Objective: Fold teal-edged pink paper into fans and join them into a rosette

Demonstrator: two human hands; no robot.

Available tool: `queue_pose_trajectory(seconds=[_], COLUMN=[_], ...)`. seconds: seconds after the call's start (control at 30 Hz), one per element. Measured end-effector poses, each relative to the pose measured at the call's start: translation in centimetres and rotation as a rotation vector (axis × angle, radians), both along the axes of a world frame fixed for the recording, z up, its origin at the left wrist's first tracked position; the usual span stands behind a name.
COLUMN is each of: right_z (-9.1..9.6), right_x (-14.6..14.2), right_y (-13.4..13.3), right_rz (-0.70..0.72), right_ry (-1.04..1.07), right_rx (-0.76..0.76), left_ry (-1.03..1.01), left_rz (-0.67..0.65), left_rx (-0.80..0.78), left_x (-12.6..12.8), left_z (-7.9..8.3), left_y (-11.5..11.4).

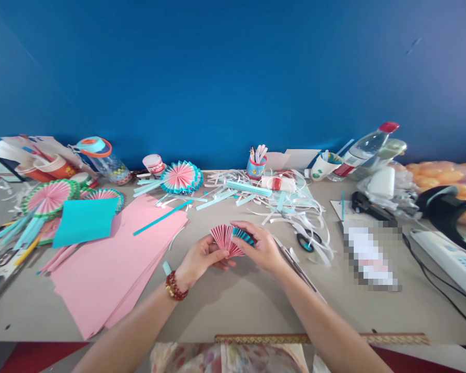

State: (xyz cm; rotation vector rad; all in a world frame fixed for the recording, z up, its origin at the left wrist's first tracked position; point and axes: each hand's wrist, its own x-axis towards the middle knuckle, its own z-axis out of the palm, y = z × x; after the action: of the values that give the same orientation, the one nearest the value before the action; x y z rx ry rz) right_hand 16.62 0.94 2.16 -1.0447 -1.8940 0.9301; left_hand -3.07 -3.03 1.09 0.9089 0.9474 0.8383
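Both my hands hold a small pleated paper fan (226,240), pink with a teal edge, just above the beige table (233,305). My left hand (200,257), with a red bead bracelet on its wrist, pinches the fan's lower left side. My right hand (261,247) curls over the fan's teal right edge with its fingers closed on the folds.
A stack of pink paper sheets (112,264) and a teal sheet (84,220) lie at the left. Finished paper rosettes (180,177) sit behind them. Paper strips (279,202), scissors (306,241), cups, a water bottle (363,150) and a power strip (448,261) fill the right.
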Motion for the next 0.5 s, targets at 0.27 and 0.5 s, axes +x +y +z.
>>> queue_pose_trajectory(seconds=[0.27,0.5], right_z=[-0.08,-0.04], right_x=[0.24,0.16], right_y=[0.03,-0.14], right_rz=[-0.005,-0.003], right_ry=[0.013,0.025], right_rx=[0.044,0.109], left_ry=[-0.043,-0.051], left_rz=[0.050,0.070], left_rx=[0.039,0.056], left_x=[0.29,0.40], left_z=[0.06,-0.12], left_y=[-0.10,-0.03])
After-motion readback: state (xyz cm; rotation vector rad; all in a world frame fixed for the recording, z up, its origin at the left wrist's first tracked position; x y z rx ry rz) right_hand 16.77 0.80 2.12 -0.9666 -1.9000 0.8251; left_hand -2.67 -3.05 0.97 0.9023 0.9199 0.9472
